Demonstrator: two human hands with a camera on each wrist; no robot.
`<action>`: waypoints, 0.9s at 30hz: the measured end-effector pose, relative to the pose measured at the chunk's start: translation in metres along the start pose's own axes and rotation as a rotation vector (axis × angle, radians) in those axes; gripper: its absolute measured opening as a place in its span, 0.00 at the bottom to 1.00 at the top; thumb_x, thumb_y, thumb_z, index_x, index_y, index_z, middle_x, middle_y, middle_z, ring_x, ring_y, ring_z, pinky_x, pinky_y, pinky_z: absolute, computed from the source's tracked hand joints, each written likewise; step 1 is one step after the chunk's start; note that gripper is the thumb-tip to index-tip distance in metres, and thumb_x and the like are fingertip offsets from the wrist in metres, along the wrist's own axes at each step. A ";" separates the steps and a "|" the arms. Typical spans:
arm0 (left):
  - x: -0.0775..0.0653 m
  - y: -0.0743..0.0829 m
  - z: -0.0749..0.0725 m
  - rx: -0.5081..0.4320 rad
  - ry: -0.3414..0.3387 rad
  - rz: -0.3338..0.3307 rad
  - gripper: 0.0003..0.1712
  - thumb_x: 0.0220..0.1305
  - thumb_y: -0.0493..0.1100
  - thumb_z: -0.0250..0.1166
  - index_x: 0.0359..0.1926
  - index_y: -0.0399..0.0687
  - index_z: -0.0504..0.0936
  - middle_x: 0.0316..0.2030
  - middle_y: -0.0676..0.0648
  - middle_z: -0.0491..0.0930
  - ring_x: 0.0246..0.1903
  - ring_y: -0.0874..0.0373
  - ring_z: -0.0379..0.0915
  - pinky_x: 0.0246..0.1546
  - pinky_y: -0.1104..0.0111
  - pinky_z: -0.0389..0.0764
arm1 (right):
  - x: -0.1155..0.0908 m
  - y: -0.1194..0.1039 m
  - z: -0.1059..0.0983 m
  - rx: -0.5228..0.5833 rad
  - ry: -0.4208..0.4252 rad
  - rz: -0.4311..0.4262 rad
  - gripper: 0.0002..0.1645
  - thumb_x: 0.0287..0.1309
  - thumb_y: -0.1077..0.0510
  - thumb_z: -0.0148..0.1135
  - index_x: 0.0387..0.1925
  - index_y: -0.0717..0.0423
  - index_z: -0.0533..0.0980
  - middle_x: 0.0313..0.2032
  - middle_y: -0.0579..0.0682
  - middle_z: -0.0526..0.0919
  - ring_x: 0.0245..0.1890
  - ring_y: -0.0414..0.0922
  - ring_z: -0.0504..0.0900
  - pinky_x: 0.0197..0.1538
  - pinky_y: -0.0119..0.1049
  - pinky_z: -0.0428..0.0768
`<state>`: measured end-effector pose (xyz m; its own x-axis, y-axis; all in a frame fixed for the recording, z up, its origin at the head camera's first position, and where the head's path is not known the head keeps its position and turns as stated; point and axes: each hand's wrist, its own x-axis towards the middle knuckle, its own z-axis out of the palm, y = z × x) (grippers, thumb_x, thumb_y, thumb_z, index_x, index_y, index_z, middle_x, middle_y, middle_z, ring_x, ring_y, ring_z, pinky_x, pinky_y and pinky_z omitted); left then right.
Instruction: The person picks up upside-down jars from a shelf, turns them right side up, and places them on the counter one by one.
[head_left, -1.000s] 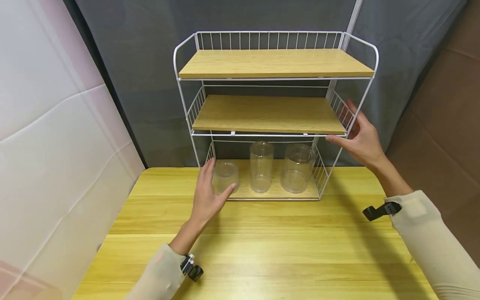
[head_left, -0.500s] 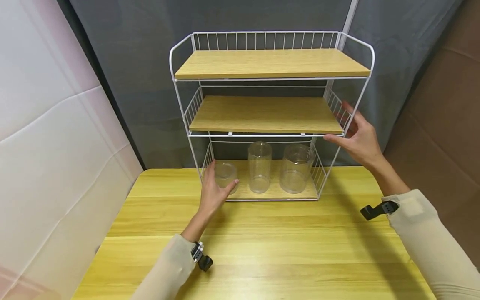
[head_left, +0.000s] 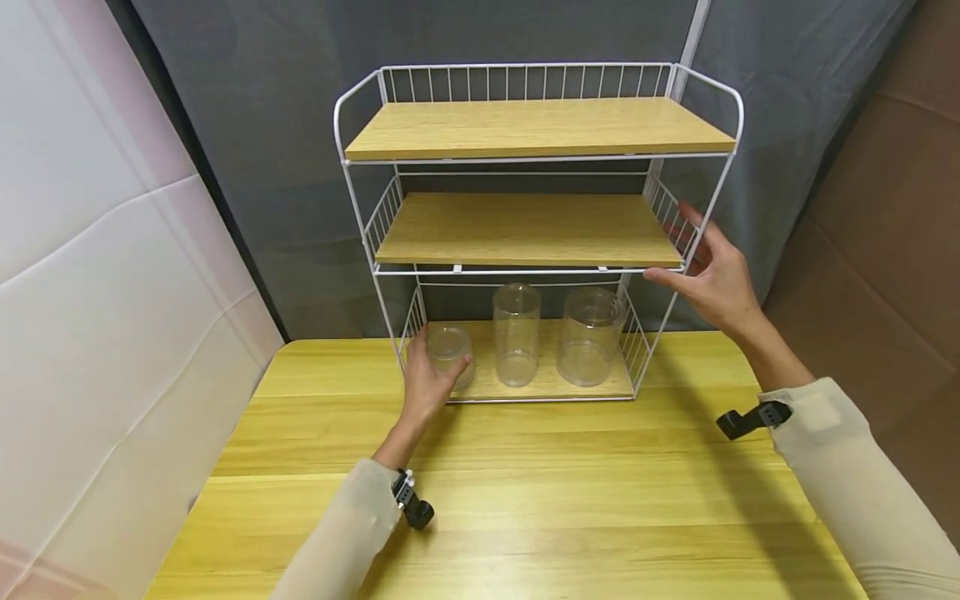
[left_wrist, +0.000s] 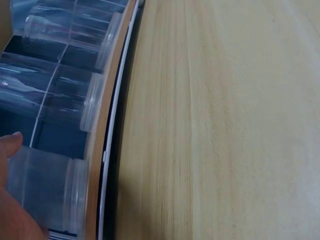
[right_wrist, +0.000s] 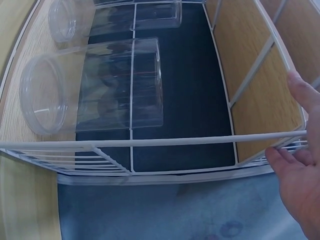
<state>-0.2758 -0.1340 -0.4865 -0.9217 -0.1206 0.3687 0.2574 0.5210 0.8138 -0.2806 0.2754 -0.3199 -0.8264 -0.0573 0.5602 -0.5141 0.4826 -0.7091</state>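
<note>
A white wire rack (head_left: 540,127) with three wooden shelves stands on the table. On its bottom shelf (head_left: 543,392) three clear jars sit in a row. My left hand (head_left: 424,385) is around the short jar (head_left: 448,340) at the left, fingers along its left side and thumb across its right front. In the left wrist view that jar (left_wrist: 47,187) shows between thumb and fingers. My right hand (head_left: 718,287) holds the rack's right side at the middle shelf, thumb on the front rail and fingers behind the side wires.
A tall narrow jar (head_left: 517,337) stands mid-shelf, with a wider jar (head_left: 590,342) to its right. The middle shelf (head_left: 528,227) lies close over them. White side wires (head_left: 637,346) bound the shelf. A grey curtain (head_left: 315,275) hangs behind, and brown board (head_left: 870,250) stands right.
My left hand has moved in to the right and closed around the short jar. The right hand keeps its hold on the rack. The whole view has shifted slightly.
</note>
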 end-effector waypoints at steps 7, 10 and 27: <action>0.003 -0.002 0.005 -0.013 -0.019 -0.044 0.56 0.61 0.42 0.78 0.79 0.25 0.55 0.74 0.23 0.60 0.74 0.28 0.59 0.76 0.40 0.62 | -0.001 0.001 0.001 0.014 0.013 -0.021 0.59 0.51 0.70 0.81 0.81 0.52 0.62 0.67 0.67 0.78 0.63 0.36 0.80 0.51 0.16 0.79; 0.004 -0.002 0.005 -0.019 -0.017 -0.038 0.56 0.60 0.41 0.78 0.78 0.24 0.55 0.74 0.23 0.61 0.73 0.28 0.60 0.76 0.40 0.63 | -0.001 0.001 0.001 0.012 0.022 -0.032 0.58 0.51 0.70 0.81 0.81 0.52 0.63 0.66 0.67 0.79 0.61 0.33 0.80 0.49 0.16 0.79; 0.000 0.002 0.000 -0.056 -0.024 -0.039 0.57 0.58 0.40 0.80 0.78 0.25 0.56 0.73 0.25 0.63 0.71 0.30 0.63 0.75 0.41 0.66 | -0.002 0.001 0.002 -0.007 0.024 -0.024 0.59 0.53 0.68 0.81 0.82 0.49 0.61 0.69 0.65 0.77 0.64 0.38 0.79 0.49 0.15 0.77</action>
<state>-0.2747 -0.1329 -0.4847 -0.9378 -0.1194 0.3261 0.2365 0.4682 0.8514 -0.2801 0.2740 -0.3225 -0.8081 -0.0480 0.5871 -0.5319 0.4878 -0.6922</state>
